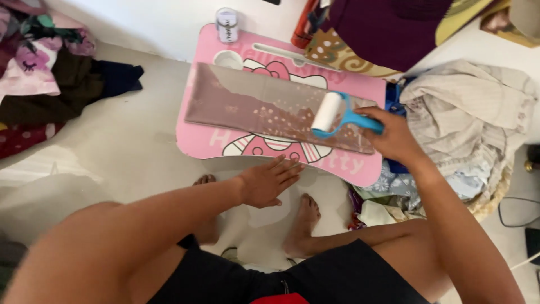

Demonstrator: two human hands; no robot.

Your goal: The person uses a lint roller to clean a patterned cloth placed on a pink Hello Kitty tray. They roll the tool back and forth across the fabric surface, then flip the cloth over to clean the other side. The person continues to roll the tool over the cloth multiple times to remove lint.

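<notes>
My right hand (396, 137) grips the blue handle of a lint roller (333, 114), whose white roll rests on a folded brown cloth (253, 104) with pale spots. The cloth lies stretched across a pink lap table (194, 135) with a cartoon cat print. My left hand (267, 181) hovers flat, fingers spread, just in front of the table's near edge, holding nothing. Both my bare feet (301, 225) show below the hands.
A small white jar (226, 25) stands at the table's far edge. Piles of clothes lie at the left (50, 79) and the right (472, 112), and dark purple fabric (388, 28) hangs at the top. A white wall runs behind.
</notes>
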